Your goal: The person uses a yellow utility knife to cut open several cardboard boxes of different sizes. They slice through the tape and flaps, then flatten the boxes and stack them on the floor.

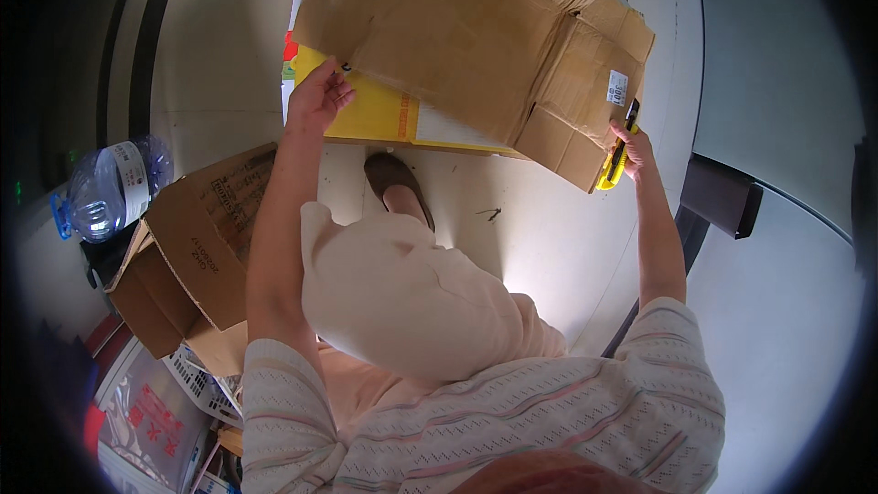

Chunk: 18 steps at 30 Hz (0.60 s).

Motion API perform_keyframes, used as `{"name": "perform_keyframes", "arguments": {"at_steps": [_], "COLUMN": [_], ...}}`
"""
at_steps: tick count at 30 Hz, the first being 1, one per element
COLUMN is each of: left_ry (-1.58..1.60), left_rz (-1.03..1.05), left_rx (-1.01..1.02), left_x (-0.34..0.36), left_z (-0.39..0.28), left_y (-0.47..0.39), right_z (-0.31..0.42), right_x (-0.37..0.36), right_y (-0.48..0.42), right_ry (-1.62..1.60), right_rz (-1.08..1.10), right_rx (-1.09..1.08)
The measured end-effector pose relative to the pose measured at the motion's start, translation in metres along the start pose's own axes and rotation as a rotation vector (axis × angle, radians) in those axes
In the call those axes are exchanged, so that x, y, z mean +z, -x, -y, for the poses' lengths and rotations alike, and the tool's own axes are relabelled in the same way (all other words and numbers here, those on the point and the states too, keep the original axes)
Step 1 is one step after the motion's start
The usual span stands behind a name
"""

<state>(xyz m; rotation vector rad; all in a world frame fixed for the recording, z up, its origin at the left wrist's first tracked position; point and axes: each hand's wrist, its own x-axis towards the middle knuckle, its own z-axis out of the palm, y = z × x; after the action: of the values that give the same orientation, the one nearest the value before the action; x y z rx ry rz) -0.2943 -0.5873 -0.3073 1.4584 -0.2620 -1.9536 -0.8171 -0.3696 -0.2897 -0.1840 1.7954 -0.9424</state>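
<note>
A large flattened cardboard box [439,34] lies tilted over a stack of flat cardboard with a yellow printed face [363,106]. My right hand [632,149] holds a yellow and black utility knife [619,151] at the box's lower right corner; whether its fingers also pinch the cardboard I cannot tell. A white label is stuck on the flap near the knife. My left hand [322,96] is at the box's lower left edge, over the yellow sheet, fingers curled. Whether its fingertips pinch the edge is not plain.
An open cardboard box [199,247] stands at the left, beside a large clear plastic bottle [116,185] with a blue cap. Below them are a white plastic basket [199,384] and a transparent bag with red writing [147,418]. Pale cabinet-like panels [775,68] rise at the right.
</note>
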Motion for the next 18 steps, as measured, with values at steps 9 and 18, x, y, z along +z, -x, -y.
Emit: {"name": "perform_keyframes", "arguments": {"at_steps": [9,18], "left_ry": [-0.641,-1.753], "left_rz": [0.195,0.590], "left_rx": [0.045,1.061], "left_x": [0.058,0.173], "left_z": [-0.007,-0.014], "left_y": [0.069,0.228], "right_z": [0.055,0.130], "right_x": [0.025,0.129], "right_y": [0.058,0.147], "right_ry": [-0.421,-0.500], "right_rz": [0.358,0.359], "right_rx": [-0.149,-0.338]}}
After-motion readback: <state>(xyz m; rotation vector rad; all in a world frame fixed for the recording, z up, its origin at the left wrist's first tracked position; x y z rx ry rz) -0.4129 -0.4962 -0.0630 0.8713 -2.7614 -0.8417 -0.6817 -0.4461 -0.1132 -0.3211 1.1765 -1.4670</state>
